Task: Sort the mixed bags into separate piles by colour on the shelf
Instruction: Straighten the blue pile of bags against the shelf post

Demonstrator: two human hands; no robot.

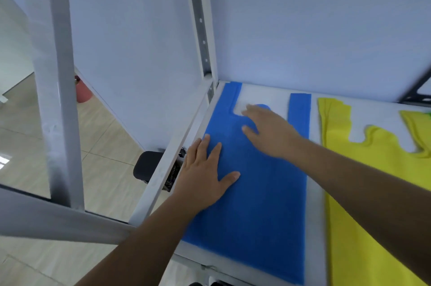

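Head view: blue bag (256, 192), flat on the white shelf (314, 215) at its 9 o'clock end, handles toward 12 o'clock; left hand (205, 176) and right hand (268, 132) both spread open, palms down on it, gripping nothing, probably pressing it smooth so later blue bags stack evenly. Yellow bags (373, 180), at 3 o'clock of the blue one, apart across a strip of bare shelf, likely to keep the colours distinct; a green scrap (428, 115) shows at the far right edge.

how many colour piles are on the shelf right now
2 for sure: a blue pile at the left end, under both flat hands, and a yellow pile beside it on the right. A green scrap at the right edge may be a third, mostly out of view.
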